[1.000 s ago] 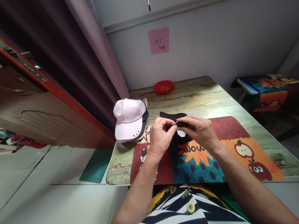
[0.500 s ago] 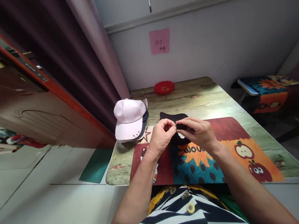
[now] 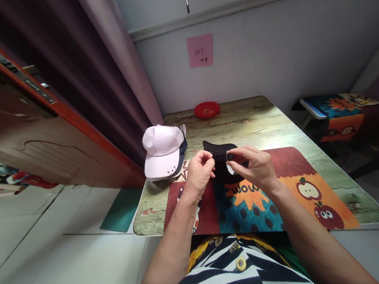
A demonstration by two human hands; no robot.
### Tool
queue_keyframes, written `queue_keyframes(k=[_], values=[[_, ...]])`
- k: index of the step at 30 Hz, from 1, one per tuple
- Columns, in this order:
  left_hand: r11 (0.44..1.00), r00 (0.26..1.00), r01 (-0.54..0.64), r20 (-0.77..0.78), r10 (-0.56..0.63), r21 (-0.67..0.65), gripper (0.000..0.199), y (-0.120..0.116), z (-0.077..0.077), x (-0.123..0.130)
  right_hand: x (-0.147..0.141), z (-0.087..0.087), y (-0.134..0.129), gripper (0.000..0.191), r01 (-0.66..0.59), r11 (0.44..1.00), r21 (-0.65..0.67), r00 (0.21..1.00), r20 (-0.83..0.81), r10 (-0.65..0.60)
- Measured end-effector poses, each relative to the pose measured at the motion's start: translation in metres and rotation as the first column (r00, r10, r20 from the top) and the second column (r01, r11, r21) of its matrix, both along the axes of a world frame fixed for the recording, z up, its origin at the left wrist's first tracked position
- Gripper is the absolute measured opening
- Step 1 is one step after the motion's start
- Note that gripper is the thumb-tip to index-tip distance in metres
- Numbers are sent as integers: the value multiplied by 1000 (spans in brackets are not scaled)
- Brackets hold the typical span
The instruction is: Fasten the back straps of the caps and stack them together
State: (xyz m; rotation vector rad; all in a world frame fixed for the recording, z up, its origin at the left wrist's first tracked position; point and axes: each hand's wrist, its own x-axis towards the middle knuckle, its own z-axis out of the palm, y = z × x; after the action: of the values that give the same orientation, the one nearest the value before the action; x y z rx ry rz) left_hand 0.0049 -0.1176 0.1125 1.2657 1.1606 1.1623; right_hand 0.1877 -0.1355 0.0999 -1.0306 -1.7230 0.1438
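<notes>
A black cap (image 3: 218, 149) with a white patch on it lies in the middle of the table, partly behind my hands. My right hand (image 3: 252, 164) pinches the cap's black strap at a small metal buckle (image 3: 227, 156). To the left, my left hand (image 3: 200, 170) is closed, thumb and index fingertip together at the cap's edge. Whatever those fingertips hold is lost against the black cloth. A pale pink cap (image 3: 162, 140) sits at the table's left side, stacked on a dark one (image 3: 184, 148), with small rings on its brim.
Under the hands lies a colourful placemat (image 3: 292, 161) on the wood-patterned table (image 3: 242, 119). A red dish (image 3: 207, 110) stands near the wall, below a pink note (image 3: 201, 50). A wooden door (image 3: 36, 133) and a curtain (image 3: 105, 78) flank the left; another table (image 3: 340, 105) is at right.
My hands have drawn apart: the left has shifted left, away from the right. The metal buckle in my right fingers now shows more plainly. The caps stay in place.
</notes>
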Motion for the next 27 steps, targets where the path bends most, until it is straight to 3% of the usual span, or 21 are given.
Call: queue_keyframes(k=[5, 12, 16, 27], values=[[999, 998, 7, -67, -5, 32, 17, -4, 4, -4, -3, 2, -2, 17, -9, 990, -139, 998, -56, 2], [997, 997, 72, 35, -70, -40, 38, -6, 17, 1, -7, -2, -3, 20, -95, 954, -285, 986, -159, 50], [996, 995, 36, 93, -28, -86, 38, -3, 16, 5, -8, -3, -1, 25, -116, 959, -258, 985, -157, 77], [998, 998, 25, 59, -22, -59, 33, -3, 11, -1, -7, -2, 3, 20, -44, 992, -120, 999, -20, 42]])
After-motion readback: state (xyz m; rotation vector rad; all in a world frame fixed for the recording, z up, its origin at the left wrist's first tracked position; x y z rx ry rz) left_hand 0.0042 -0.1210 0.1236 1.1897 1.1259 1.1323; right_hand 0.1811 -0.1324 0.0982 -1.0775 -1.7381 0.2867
